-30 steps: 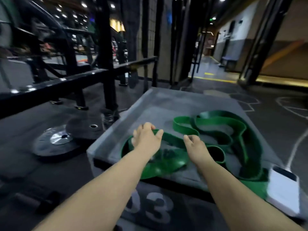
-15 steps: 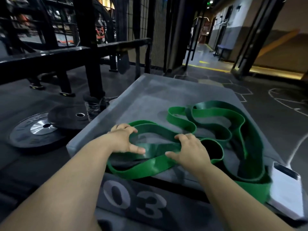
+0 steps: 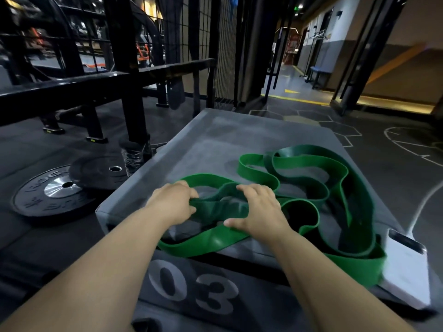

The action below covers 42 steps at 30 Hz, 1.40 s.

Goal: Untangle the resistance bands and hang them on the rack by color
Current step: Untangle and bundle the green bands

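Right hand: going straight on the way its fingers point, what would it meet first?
The right hand holds the green band; beyond its fingertips probably only bare box top, the farther coil passing close on the right.

White device (image 3: pixel 405 267) lies on grey box (image 3: pixel 239 140) beside weight plates (image 3: pixel 55 190).

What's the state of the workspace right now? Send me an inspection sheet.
Surface: grey padded box, "03" printed below its near edge.
Job's things: green bands lie tangled in loops on the box; count unclear.
Clutter: white flat device at the near right corner.
Hands: left hand and right hand both grip band loops.
Cables: white cable runs from the device.
Surroundings: black rack frame; weight plates on the floor, left.
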Available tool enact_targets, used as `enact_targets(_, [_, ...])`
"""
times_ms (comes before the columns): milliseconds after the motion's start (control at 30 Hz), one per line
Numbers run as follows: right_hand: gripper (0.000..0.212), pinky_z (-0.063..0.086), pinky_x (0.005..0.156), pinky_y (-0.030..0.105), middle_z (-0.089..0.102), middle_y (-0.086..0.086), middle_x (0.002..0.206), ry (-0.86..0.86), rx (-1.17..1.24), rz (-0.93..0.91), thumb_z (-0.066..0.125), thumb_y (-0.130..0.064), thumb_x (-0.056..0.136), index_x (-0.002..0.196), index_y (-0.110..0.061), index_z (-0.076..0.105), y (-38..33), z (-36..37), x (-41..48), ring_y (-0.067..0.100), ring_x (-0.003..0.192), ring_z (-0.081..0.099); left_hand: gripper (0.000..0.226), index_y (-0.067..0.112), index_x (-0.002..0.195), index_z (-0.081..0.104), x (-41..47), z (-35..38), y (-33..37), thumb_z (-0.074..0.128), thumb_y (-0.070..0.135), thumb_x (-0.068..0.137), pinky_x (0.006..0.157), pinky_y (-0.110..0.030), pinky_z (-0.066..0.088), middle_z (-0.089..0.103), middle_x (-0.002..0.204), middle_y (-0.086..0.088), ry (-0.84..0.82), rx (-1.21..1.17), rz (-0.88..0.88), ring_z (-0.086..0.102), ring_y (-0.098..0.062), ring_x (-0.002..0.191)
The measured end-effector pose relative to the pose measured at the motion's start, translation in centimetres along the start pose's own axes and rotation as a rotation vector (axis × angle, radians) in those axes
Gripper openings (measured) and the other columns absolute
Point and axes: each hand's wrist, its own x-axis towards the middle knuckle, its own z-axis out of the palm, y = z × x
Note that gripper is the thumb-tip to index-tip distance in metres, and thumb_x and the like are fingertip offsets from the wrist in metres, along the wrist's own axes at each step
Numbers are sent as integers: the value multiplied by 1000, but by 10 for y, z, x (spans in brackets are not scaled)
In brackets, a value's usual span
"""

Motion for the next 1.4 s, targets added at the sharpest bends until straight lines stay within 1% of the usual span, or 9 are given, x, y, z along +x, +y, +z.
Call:
enact_targets(133, [113, 16, 118, 43, 23, -6, 155, 43, 31, 12, 76, -66, 63, 152, -31, 16, 5, -3, 3, 16, 145, 13, 45, 31, 139, 46, -7, -7, 9, 55, 35, 96, 104, -30, 37, 45, 143, 9, 51, -222, 133, 43, -15, 129])
enact_targets(333, [122, 19, 112, 51, 32, -7, 151, 36, 48, 60, 78, -71, 54, 151, -39, 11, 18, -27, 11, 16, 142, 23, 22, 27, 114, 63, -15, -25, 16, 59, 26, 92, 93, -27, 34, 57, 100, 21, 325, -517, 404, 43, -2, 107])
enact_targets(467, [127, 20, 110, 50, 20, -3, 149, 126, 50, 49, 80, -71, 49, 151, -39, 12, 26, -47, 10, 20, 139, 24, 22, 43, 98, 59, -20, -36, 17, 60, 23, 89, 89, -15, 34, 56, 97, 29, 368, -607, 489, 45, 4, 104])
enact_targets(567, [127, 22, 107, 46, 18, -3, 148, 98, 70, 81, 81, -73, 40, 147, -42, 19, 38, -61, 11, 25, 130, 41, 22, 41, 97, 63, -19, -36, 13, 62, 20, 90, 92, -28, 42, 61, 99, 20, 363, -745, 410, 53, -2, 104])
enact_targets(667, [112, 26, 100, 44, 40, -4, 142, -14, -49, 118, 80, -72, 49, 143, -39, 29, 51, -64, 11, 25, 129, 40, 21, 42, 104, 63, -18, -38, 9, 61, 33, 84, 97, -45, 48, 67, 103, 12, 402, -914, 285, 63, -12, 102])
enact_targets(867, [62, 24, 87, 36, 61, -8, 125, 100, -145, 192, 68, -62, 74, 128, -35, 54, 62, -49, 13, 20, 122, 50, 18, 35, 100, 65, -12, -34, 8, 58, 19, 95, 89, -39, 53, 72, 94, 13, 449, -1111, 114, 67, -11, 91])
enact_targets(1033, [78, 29, 97, 38, 61, -7, 125, 50, -156, 282, 65, -71, 72, 135, -29, 46, 75, -32, 12, 17, 119, 53, 12, 34, 99, 62, -1, -17, 12, 61, 24, 92, 92, -43, 51, 71, 100, 8, 430, -1033, 4, 66, -17, 96])
enact_targets(1233, [40, 29, 93, 34, 64, -7, 86, 94, -186, 273, 62, -58, 84, 107, -26, 58, 75, -34, 14, 20, 98, 62, 16, 29, 108, 60, 2, -2, 32, 58, 33, 93, 80, -33, 47, 69, 98, 4, 377, -820, -70, 62, -19, 93])
enact_targets(1400, [32, 54, 86, 34, 71, -8, 94, 167, 429, 228, 73, -41, 83, 104, -19, 66, 69, -41, 16, 16, 94, 68, 29, 28, 89, 57, 8, 18, 54, 64, 54, 79, 79, -40, 53, 70, 89, 9, 286, -799, -51, 66, -17, 87])
